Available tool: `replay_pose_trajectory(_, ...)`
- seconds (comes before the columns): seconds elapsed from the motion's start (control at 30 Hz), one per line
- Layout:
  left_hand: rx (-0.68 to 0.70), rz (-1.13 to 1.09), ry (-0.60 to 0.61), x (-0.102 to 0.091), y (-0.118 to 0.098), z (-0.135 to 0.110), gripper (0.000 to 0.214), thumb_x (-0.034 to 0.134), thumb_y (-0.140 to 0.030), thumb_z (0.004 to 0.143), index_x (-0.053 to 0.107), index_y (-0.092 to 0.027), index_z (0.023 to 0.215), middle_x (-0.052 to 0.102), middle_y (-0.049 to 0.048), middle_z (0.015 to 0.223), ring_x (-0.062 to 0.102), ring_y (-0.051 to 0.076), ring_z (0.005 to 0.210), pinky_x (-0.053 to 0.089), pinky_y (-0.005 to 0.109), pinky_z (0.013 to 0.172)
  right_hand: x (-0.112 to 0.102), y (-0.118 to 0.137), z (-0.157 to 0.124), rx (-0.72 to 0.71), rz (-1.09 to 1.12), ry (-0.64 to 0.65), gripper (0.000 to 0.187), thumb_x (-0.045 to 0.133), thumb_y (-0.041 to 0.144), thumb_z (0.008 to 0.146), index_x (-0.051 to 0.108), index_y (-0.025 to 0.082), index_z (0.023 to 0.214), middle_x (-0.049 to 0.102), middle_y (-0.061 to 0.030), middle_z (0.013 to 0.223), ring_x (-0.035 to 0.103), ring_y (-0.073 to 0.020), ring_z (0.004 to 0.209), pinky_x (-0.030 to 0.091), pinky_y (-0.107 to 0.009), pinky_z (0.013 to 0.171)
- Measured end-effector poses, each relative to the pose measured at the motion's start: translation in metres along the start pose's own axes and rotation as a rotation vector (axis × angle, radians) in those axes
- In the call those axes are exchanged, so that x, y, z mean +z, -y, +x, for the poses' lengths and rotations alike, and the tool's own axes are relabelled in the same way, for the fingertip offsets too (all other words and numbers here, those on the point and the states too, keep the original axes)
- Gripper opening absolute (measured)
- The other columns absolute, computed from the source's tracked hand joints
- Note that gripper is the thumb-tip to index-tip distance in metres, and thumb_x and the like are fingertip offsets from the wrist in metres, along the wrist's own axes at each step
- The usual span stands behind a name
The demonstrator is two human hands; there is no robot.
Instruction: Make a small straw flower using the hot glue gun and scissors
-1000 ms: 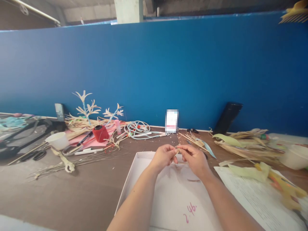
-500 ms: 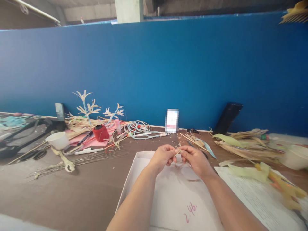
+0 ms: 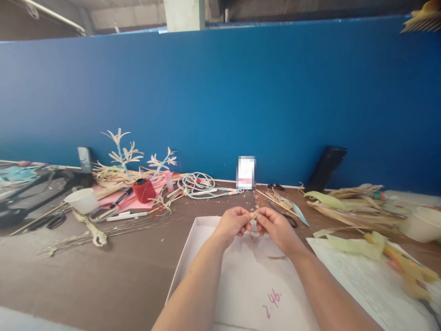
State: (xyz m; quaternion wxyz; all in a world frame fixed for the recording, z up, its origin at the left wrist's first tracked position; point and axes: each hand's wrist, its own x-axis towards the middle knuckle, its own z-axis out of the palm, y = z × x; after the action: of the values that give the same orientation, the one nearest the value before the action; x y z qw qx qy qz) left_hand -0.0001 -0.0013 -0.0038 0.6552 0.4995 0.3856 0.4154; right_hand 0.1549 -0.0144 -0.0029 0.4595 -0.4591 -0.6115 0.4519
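Above a shallow white box [image 3: 241, 285] my left hand [image 3: 237, 224] and my right hand [image 3: 275, 228] meet fingertip to fingertip. Both are closed in a pinch on a thin pale strip [image 3: 254, 215], tiny and mostly hidden by the fingers; it looks like dried plant fibre, though its kind is hard to make out. Inside the box, under the hands, lie some faint thin brownish pieces [image 3: 275, 257]. Pink handwritten figures mark the box floor.
To the left are a white cup [image 3: 81, 200], black scissors [image 3: 55, 220], thin wires [image 3: 117, 232], a red spool [image 3: 144, 190] and pale flower stems [image 3: 126, 154]. On the right lie dried husks [image 3: 358, 207], printed paper [image 3: 344, 271] and a yellow glue gun [image 3: 409, 271]. A blue partition [image 3: 220, 101] stands behind.
My right hand's fingers have shifted slightly, and less of the pale strip shows between the fingertips. My left hand stays almost in place.
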Motion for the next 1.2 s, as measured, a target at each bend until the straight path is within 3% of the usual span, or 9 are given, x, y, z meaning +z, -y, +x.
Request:
replay_pose_trajectory(0.2, 0.018, 0.092, -0.091, -0.001, 0.002, 0.003, 0.033, 0.066, -0.046, 0.068, 0.052, -0.016, 0.076, 0.053, -0.0042, 0.047, 0.035, 0.005, 0.036, 0.024, 0.018, 0.039, 0.002, 0.002, -0.001, -0.005, -0.151, -0.036, 0.028, 0.051, 0.046, 0.081, 0.056, 0.019, 0.083, 0.054, 0.0025, 0.057, 0.05, -0.0122, 0.051, 0.041, -0.025, 0.053)
replay_pose_trajectory(0.4, 0.215, 0.374, -0.267, 0.002, 0.007, 0.004, 0.027, 0.061, -0.043, 0.072, 0.062, -0.018, 0.081, 0.058, -0.0019, 0.057, 0.05, 0.01, 0.05, 0.035, 0.02, 0.049, 0.004, -0.003, 0.0, -0.002, -0.306, -0.105, 0.023, 0.05, 0.041, 0.08, 0.056, 0.02, 0.081, 0.056, 0.0019, 0.057, 0.051, -0.0144, 0.053, 0.039, -0.026, 0.053)
replay_pose_trajectory(0.67, 0.333, 0.739, -0.305, 0.003, 0.008, -0.001, 0.019, 0.054, -0.034, 0.079, 0.069, -0.023, 0.082, 0.068, 0.0011, 0.075, 0.057, 0.015, 0.067, 0.038, 0.023, 0.062, 0.003, -0.008, 0.001, -0.048, -0.402, -0.118, 0.02, 0.051, 0.037, 0.077, 0.061, 0.019, 0.081, 0.065, -0.0021, 0.071, 0.058, -0.0175, 0.064, 0.041, -0.028, 0.06)
replay_pose_trajectory(1.0, 0.434, 1.005, -0.272, 0.005, 0.004, -0.005, 0.021, 0.046, -0.027, 0.083, 0.066, -0.023, 0.084, 0.068, 0.0059, 0.086, 0.057, 0.02, 0.079, 0.037, 0.027, 0.07, 0.002, -0.006, 0.002, 0.027, -0.35, -0.107, 0.024, 0.053, 0.042, 0.076, 0.061, 0.02, 0.077, 0.06, 0.0002, 0.062, 0.054, -0.0163, 0.058, 0.039, -0.027, 0.056)
replay_pose_trajectory(1.2, 0.318, 0.814, -0.325, 0.003, 0.008, -0.001, 0.017, 0.048, -0.029, 0.082, 0.063, -0.022, 0.08, 0.067, 0.0035, 0.075, 0.056, 0.017, 0.068, 0.037, 0.024, 0.063, 0.003, -0.003, 0.002, 0.035, -0.329, -0.087, 0.025, 0.05, 0.044, 0.078, 0.059, 0.02, 0.077, 0.058, 0.0012, 0.056, 0.055, -0.017, 0.055, 0.039, -0.028, 0.054)
